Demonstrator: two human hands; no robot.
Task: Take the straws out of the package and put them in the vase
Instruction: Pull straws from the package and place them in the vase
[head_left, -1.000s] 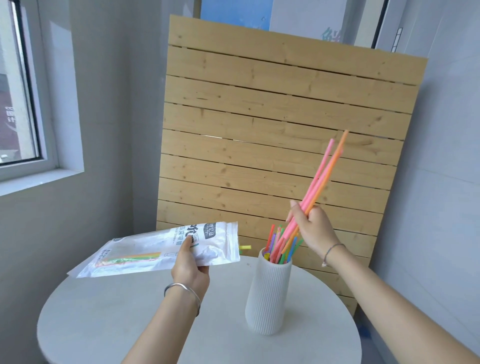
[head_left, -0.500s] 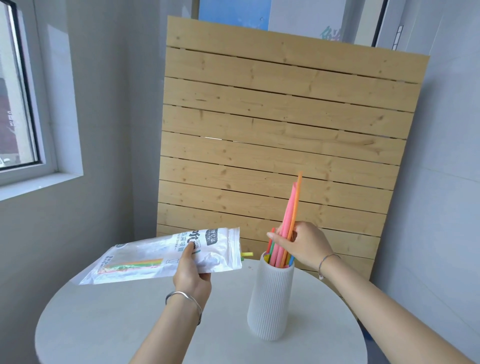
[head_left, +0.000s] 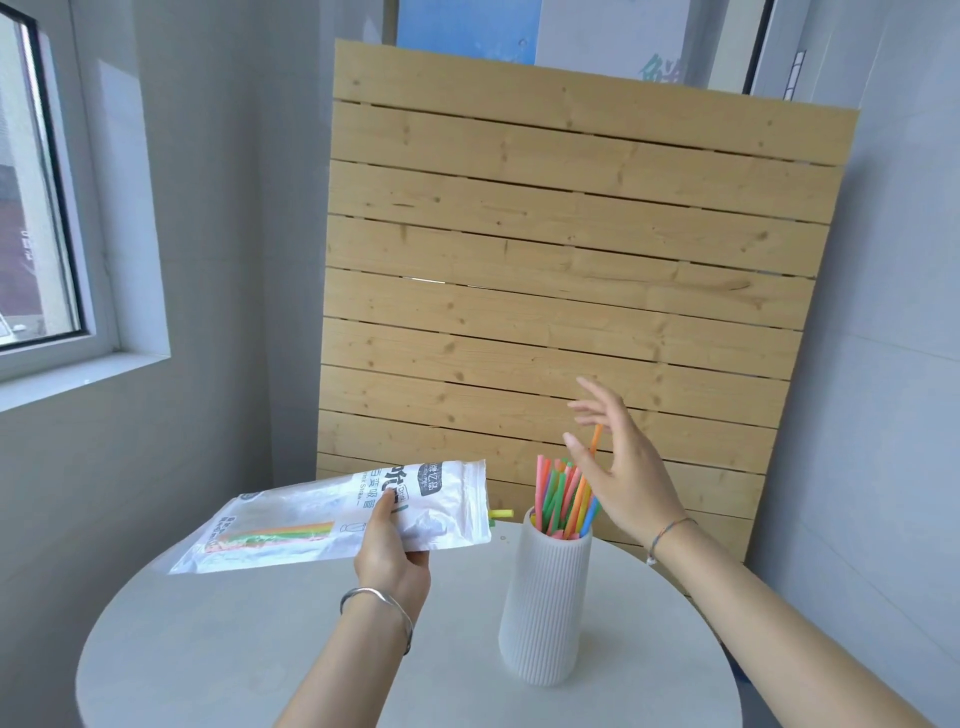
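Our left hand (head_left: 390, 551) pinches the clear plastic straw package (head_left: 343, 514) above the round white surface (head_left: 208, 649), its grip closed near the open end. Our right hand (head_left: 618, 467) is spread, gripping nothing, just above the coloured plastic straws (head_left: 561, 499) standing in the ribbed white vase (head_left: 545, 603).

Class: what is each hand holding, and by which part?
Left hand pinches the package near its open end. Right hand, fingers spread, holds nothing.
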